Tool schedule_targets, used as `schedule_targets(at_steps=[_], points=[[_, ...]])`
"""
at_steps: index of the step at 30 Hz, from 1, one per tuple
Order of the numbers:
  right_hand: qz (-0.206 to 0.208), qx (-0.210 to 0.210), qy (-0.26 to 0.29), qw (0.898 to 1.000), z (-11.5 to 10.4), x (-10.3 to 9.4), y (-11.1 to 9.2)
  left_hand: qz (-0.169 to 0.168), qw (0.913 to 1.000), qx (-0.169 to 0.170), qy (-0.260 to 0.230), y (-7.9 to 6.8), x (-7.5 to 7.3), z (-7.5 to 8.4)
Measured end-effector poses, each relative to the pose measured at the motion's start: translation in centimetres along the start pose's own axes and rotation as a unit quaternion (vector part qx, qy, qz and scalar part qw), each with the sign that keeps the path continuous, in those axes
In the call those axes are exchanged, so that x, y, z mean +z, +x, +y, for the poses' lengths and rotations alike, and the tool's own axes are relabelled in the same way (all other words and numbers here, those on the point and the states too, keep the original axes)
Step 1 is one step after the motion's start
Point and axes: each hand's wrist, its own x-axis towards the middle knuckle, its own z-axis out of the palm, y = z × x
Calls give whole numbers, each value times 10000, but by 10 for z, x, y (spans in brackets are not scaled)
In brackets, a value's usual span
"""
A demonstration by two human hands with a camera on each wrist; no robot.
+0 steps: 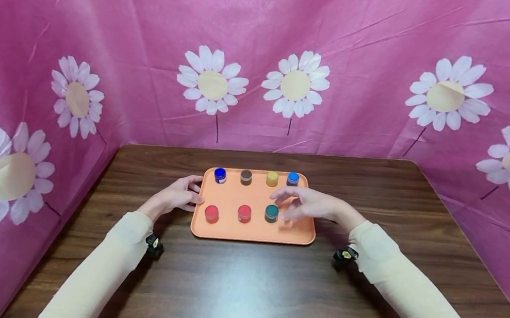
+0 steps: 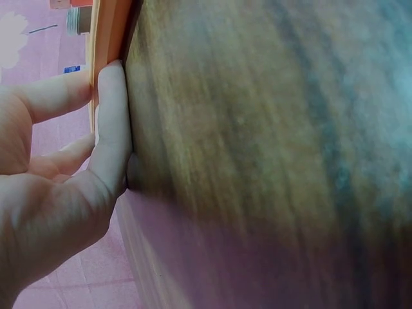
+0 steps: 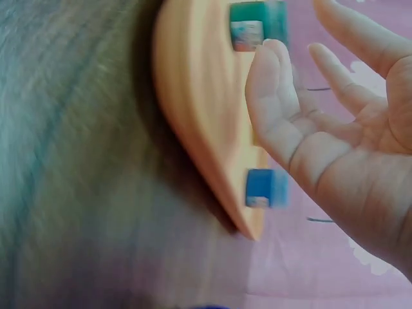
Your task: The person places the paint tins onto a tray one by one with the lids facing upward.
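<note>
An orange tray (image 1: 228, 234) lies on the table, bearing several small paint jars. My left hand (image 1: 181, 193) holds its left edge; in the left wrist view, thumb and fingers meet the rim (image 2: 106, 38). Over the tray's right part hovers my right hand (image 1: 306, 203), fingers spread and loosely bent, nothing between them. Closest to its fingertips is a green jar (image 1: 271, 213), also seen in the right wrist view beside them. Two red jars (image 1: 244, 213) (image 1: 211, 213) share the front row. Behind stand a dark blue jar (image 1: 220, 175), brown jar (image 1: 246, 177), yellow jar (image 1: 272, 179) and lighter blue jar (image 1: 293, 179).
The dark wooden table (image 1: 241, 292) extends around the tray on all sides. A pink curtain (image 1: 158, 14) with white daisies hangs along the back and both sides. Each wrist carries a small black device (image 1: 154, 246) below the cream sleeve.
</note>
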Motion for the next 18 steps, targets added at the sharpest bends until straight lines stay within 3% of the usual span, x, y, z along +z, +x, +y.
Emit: schedule_targets(at_steps=[6,12,18], points=[[552,-216,-882,9943,-11,-18,-24,32,10000,5,-10,2,-1,0],[985,143,-354,9944,-2,-37,-52,4,10000,48,-48,4,-1,-1],[1421,572,349,9876,25,-53,-78,14,10000,6,-24,3,-2,-2]])
